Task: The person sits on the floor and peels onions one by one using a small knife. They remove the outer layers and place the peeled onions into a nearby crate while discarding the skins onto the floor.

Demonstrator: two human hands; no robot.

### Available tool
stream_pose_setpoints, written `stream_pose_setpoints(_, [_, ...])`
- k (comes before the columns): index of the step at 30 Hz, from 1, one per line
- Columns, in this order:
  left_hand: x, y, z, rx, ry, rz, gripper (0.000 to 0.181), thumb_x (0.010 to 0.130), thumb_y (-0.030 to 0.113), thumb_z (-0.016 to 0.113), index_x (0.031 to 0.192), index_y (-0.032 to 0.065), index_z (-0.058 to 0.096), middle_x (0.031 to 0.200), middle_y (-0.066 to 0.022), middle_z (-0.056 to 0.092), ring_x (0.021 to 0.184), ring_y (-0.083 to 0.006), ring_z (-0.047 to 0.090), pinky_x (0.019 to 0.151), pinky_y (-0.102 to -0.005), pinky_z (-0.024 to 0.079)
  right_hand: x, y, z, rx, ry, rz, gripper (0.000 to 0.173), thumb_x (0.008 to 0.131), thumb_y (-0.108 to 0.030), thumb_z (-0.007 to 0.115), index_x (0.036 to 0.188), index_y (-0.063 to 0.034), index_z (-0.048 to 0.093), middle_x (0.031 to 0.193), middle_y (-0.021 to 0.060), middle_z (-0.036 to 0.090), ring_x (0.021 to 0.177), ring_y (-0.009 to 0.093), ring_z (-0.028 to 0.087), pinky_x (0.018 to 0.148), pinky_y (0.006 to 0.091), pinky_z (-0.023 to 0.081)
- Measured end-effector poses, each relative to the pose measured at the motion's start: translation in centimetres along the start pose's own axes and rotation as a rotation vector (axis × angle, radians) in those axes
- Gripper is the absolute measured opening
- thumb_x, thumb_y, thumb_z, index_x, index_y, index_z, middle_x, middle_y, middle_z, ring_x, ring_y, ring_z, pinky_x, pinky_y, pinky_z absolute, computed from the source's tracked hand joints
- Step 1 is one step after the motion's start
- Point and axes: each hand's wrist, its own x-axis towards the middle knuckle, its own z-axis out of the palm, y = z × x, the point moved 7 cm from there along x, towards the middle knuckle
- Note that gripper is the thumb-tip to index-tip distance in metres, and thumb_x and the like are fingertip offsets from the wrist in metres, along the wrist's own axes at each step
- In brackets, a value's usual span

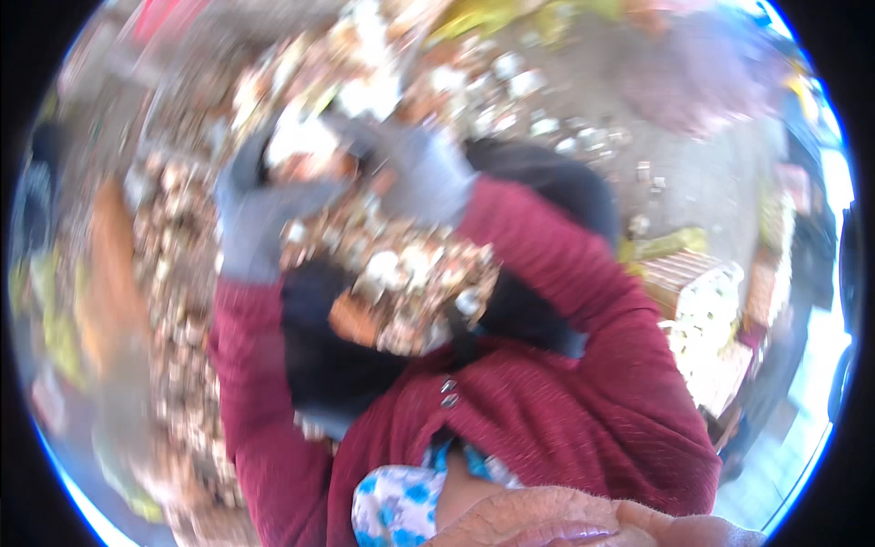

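My left hand (256,219), in a grey glove, curls around a pale, brownish bulb-like vegetable (304,147); blur hides whether it is one piece or several. Close to its right side is my right hand (427,171), also gloved in grey. Something dark shows by the right fingers, and I cannot tell whether they grip it. Below both hands, a heap of papery brown and white skins (417,280) lies between my dark-trousered legs (328,321). An orange-brown piece (355,320) rests at the heap's near edge.
Loose peelings (181,273) cover the ground on my left. White bulbs (526,82) lie scattered ahead to the right. A crate or basket of white bulbs (704,294) stands at right, beside a yellow sack (673,243). A blurred purple shape (697,75) fills the far right.
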Motion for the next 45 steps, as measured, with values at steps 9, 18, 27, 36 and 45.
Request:
stream_pose_setpoints(9, [-0.8,-1.3,4.9,-0.273,-0.271,-0.232,0.069,0.056,0.006,0.084,0.118,-0.0057,0.056,0.102,-0.0079,0.064,0.089,-0.0157,0.063,0.077,-0.0276,0.053,0.9,0.3,0.1,-0.188,-0.182,0.140,0.065,0.074,-0.011,0.061,0.134,-0.0029,0.037,0.069,0.0137,0.061,0.064,0.035,0.063,0.056,0.0426,0.048])
stream_pose_setpoints(18, [-1.3,-2.0,4.2,-0.087,-0.185,-0.134,0.080,0.048,0.015,0.089,0.118,-0.0075,0.057,0.101,-0.0095,0.064,0.089,-0.0157,0.062,0.076,-0.0282,0.053,1.0,1.3,0.9,-0.223,-0.237,0.140,0.073,0.072,-0.010,0.062,0.137,0.0036,0.031,0.073,0.0158,0.061,0.067,0.037,0.062,0.057,0.0450,0.047])
stream_pose_setpoints(27, [-1.3,2.7,4.6,-0.162,-0.310,0.117,0.079,0.053,0.015,0.083,0.123,-0.0013,0.051,0.108,-0.0102,0.061,0.096,-0.0195,0.060,0.086,-0.0330,0.049,0.3,0.5,-0.6,-0.037,0.002,0.150,0.052,0.069,-0.010,0.064,0.119,-0.0037,0.054,0.084,0.0174,0.064,0.079,0.037,0.064,0.068,0.0415,0.050])
stream_pose_setpoints(36, [-1.9,-0.2,4.7,-0.535,-0.314,-0.183,0.074,0.073,0.019,0.077,0.135,-0.0031,0.043,0.122,-0.0108,0.056,0.105,-0.0187,0.058,0.087,-0.0293,0.050,0.6,0.2,-1.8,-0.009,0.113,0.131,0.050,0.066,-0.008,0.067,0.115,-0.0029,0.055,0.083,0.0163,0.064,0.075,0.035,0.064,0.066,0.0380,0.050])
stream_pose_setpoints(45, [-1.4,-1.0,5.2,-0.759,-0.362,0.095,0.052,0.087,0.012,0.061,0.134,-0.0027,0.044,0.127,-0.0179,0.052,0.102,-0.0261,0.059,0.079,-0.0364,0.056,1.2,3.2,-1.6,-0.181,-0.056,0.278,0.044,0.074,-0.015,0.066,0.117,-0.0083,0.055,0.079,0.0152,0.065,0.068,0.030,0.066,0.061,0.0394,0.052])
